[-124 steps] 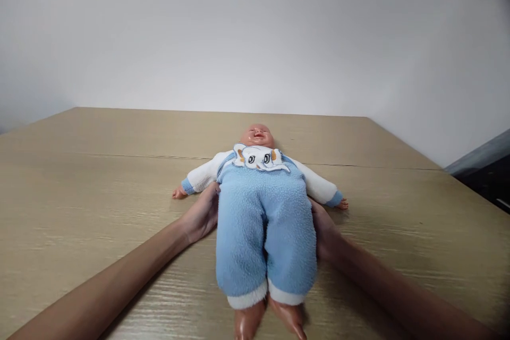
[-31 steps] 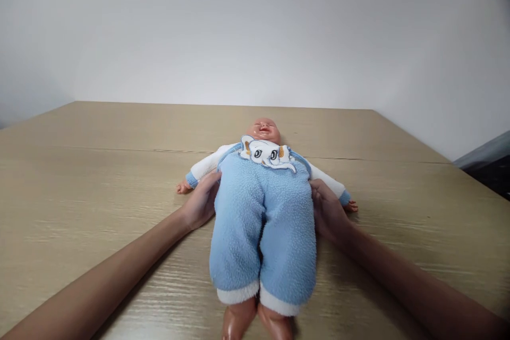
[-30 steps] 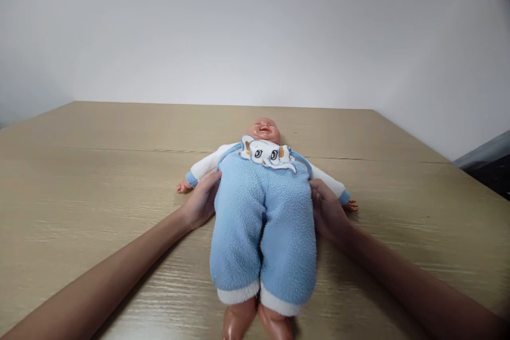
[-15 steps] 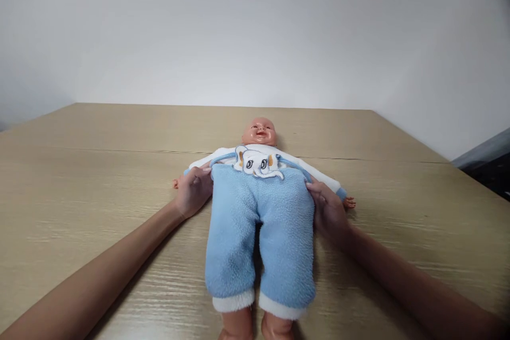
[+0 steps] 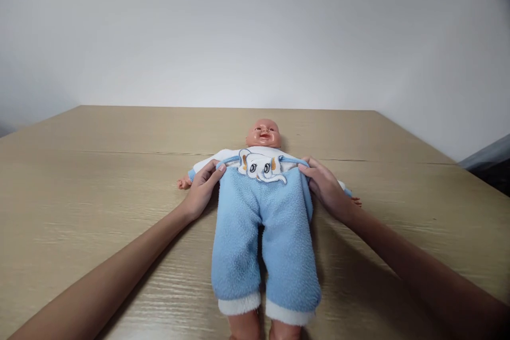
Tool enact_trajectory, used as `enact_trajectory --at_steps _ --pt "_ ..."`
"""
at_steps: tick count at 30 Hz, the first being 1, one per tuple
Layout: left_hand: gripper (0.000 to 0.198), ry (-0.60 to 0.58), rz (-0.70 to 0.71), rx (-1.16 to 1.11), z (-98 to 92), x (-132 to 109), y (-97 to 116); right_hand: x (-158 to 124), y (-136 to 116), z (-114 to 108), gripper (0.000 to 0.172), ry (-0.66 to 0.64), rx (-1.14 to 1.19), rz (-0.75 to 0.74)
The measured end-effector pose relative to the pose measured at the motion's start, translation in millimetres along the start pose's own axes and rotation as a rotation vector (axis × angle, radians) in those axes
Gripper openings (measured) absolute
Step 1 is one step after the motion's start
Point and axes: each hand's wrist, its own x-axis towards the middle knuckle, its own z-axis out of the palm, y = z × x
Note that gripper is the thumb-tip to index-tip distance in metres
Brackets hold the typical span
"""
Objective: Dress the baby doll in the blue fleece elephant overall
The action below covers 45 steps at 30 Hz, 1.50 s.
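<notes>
Two bare hands gripped the blue fleece trousers (image 5: 239,239) of a doll (image 5: 263,134), which lay on its back on the wooden worktop (image 5: 99,191), head toward twelve o'clock and legs toward six. Measured from the middle of the trousers, the left hand (image 5: 203,186) sat at ten o'clock and the right hand (image 5: 324,186) at two, each with its fingers pinching an upper corner of the waist, thumb on the outer face; how far the other fingertips reached behind the cloth was hard to tell. Between the hands, at twelve, lay a white elephant patch (image 5: 261,166), just below the doll's white top (image 5: 258,150). Farther toward twelve, a pale wall (image 5: 239,42) rose beyond the worktop's far edge.
</notes>
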Motion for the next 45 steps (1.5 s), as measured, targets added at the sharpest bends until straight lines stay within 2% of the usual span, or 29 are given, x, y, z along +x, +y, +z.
enact_trajectory --at_steps 4,7,12,15,18,21,23,25,28,30,33,36,40,45 --pt "0.044 0.030 0.012 0.052 -0.1 2 2 16 -14 -5 0.035 -0.202 -0.147 0.015" --pt "0.044 0.075 0.063 0.115 -0.7 2 2 25 -28 -3 0.040 -0.277 -0.230 0.002" --pt "0.041 0.156 0.177 0.134 -1.8 3 -4 50 -49 14 0.033 -0.230 -0.322 -0.115" --pt "0.040 0.205 0.197 0.155 -2.8 5 -9 74 -55 32 0.024 -0.146 -0.512 -0.179" --pt "0.036 0.213 0.207 0.179 -3.4 4 -12 94 -61 58 0.016 -0.200 -0.683 -0.267" --pt "0.028 0.210 0.227 0.194 -3.4 1 -13 112 -67 92 0.012 -0.340 -0.742 -0.434" --pt "0.024 0.207 0.254 0.209 -3.1 -3 -13 123 -72 117 0.020 -0.520 -0.784 -0.521" --pt "0.021 0.199 0.291 0.242 -2.5 -5 -12 134 -74 139 0.027 -0.756 -0.889 -0.566" --pt "0.020 0.197 0.319 0.299 -0.9 -7 -9 148 -72 160 0.030 -1.005 -1.006 -0.571" --pt "0.021 0.193 0.308 0.297 0.2 -7 -8 153 -68 166 0.031 -1.057 -0.978 -0.608" --pt "0.020 0.181 0.287 0.255 1.6 -8 -7 153 -60 164 0.024 -1.005 -0.871 -0.702" --pt "0.017 0.165 0.334 0.300 1.8 -12 -6 150 -55 155 0.024 -0.846 -0.716 -0.712" --pt "0.006 0.138 0.539 0.501 -1.1 -19 -7 146 -55 138 0.032 -0.624 -0.516 -0.629" --pt "0.020 0.257 0.803 0.642 -5.7 -21 -15 141 -58 122 0.033 -0.602 -0.449 -0.566"
